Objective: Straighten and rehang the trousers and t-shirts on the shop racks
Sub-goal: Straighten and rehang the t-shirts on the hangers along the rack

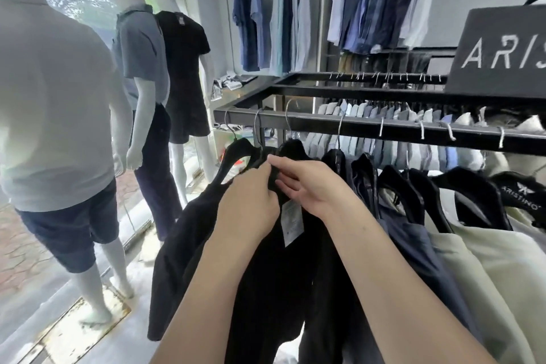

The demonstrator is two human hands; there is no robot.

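We see the left hand point(251, 201) and right hand point(307, 183) pinching the collar of the black t-shirt point(266, 275), with its white tag point(292, 221) dangling.

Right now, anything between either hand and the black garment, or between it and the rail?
Nothing visible. Left hand and right hand both pinch the black garment at its neck, just below the rail.

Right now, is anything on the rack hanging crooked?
Yes. The black hanger tilts at the left end of the rail, so its black garment droops lopsided. The left hand and right hand pinch its fabric.
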